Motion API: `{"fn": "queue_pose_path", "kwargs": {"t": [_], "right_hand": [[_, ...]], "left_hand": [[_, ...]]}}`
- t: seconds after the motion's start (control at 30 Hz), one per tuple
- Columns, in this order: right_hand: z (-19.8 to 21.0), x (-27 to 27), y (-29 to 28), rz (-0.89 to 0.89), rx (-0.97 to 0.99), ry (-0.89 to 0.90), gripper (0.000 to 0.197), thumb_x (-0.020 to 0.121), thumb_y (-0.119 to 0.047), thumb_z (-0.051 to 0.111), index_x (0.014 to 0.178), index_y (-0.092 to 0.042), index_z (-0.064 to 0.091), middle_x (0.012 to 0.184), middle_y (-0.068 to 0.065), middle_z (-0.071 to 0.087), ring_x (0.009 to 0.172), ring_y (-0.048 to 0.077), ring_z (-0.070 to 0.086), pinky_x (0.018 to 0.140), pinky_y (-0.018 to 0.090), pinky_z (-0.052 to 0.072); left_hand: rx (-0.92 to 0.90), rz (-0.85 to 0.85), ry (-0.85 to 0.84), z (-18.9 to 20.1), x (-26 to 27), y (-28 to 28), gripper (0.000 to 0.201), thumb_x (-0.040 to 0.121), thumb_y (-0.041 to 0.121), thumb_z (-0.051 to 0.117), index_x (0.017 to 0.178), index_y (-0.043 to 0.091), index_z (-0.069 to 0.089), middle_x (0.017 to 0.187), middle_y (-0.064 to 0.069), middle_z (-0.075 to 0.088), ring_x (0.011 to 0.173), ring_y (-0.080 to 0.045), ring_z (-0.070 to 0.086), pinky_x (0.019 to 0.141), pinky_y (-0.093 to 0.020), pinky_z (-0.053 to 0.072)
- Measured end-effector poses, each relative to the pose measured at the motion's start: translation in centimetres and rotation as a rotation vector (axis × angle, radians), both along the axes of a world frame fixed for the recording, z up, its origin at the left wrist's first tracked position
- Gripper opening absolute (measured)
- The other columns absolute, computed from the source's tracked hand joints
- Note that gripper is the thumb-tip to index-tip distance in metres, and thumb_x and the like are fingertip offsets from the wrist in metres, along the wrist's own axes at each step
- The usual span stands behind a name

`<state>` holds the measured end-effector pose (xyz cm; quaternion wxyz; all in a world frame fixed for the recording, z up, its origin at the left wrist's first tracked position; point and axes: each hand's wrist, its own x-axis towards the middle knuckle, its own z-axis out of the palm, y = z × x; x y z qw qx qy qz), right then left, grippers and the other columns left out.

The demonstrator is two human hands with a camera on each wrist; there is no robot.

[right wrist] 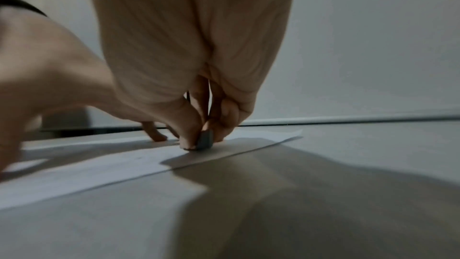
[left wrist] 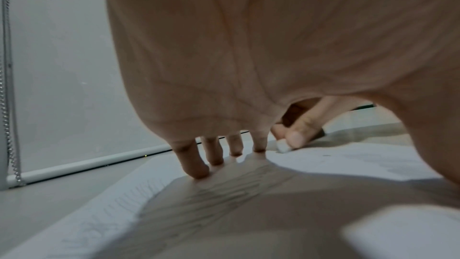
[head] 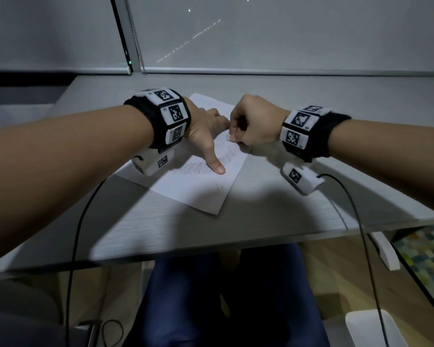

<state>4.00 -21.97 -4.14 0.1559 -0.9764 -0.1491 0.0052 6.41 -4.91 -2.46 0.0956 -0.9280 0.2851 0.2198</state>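
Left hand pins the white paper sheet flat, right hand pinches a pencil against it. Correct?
Not a pencil: the right hand pinches a small white eraser-like block, as the left wrist view shows. The left hand does pin the white paper sheet flat.

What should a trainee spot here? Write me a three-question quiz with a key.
1. True or false: the left hand presses its fingertips on the white paper sheet with pencil hatching.
2. The right hand pinches: A a yellow pencil; B a small white block eraser; C a metal coin.
3. Fill in: the sheet lies on the grey wood-grain ___.
Key: 1 true; 2 B; 3 table.
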Motion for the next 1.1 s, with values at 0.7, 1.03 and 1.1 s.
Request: {"fn": "queue_pose_path", "kwargs": {"t": [0.7, 1.03, 1.1], "right_hand": [[-0.3, -1.6, -0.3, 0.039, -0.017, 0.028, 0.008, 0.086, -0.013, 0.075, 0.078, -0.012, 0.074, 0.066, -0.005, 0.074, 0.059, -0.001, 0.067, 0.066, 0.019, 0.052], [-0.4, -1.0, -0.7, 0.004, -0.085, -0.008, 0.010, 0.087, -0.018, 0.075, 0.078, -0.014, 0.074, 0.071, -0.005, 0.071, 0.067, 0.007, 0.066, 0.071, 0.029, 0.058], [-0.6, -2.2, -0.4, 0.065, -0.079, 0.030, 0.008, 0.087, -0.016, 0.073, 0.080, -0.013, 0.074, 0.069, -0.009, 0.069, 0.063, -0.002, 0.063, 0.065, 0.018, 0.049]], "left_hand": [[0.081, -0.012, 0.053, 0.6, -0.1, -0.6, 0.141, 0.031, 0.091, 0.076, 0.155, 0.060, 0.014, 0.162, -0.001, 0.020, 0.151, -0.035, 0.025, 0.114, -0.062, 0.034], [0.069, -0.017, 0.054, 0.3, 0.1, -0.7, 0.130, 0.057, 0.075, 0.086, 0.159, 0.056, 0.008, 0.166, -0.004, 0.013, 0.154, -0.033, 0.016, 0.115, -0.061, 0.031], [0.047, -0.030, 0.054, 0.2, 0.1, -0.6, 0.122, 0.061, 0.071, 0.086, 0.158, 0.056, 0.013, 0.163, -0.005, 0.017, 0.152, -0.031, 0.018, 0.114, -0.058, 0.031]]}}
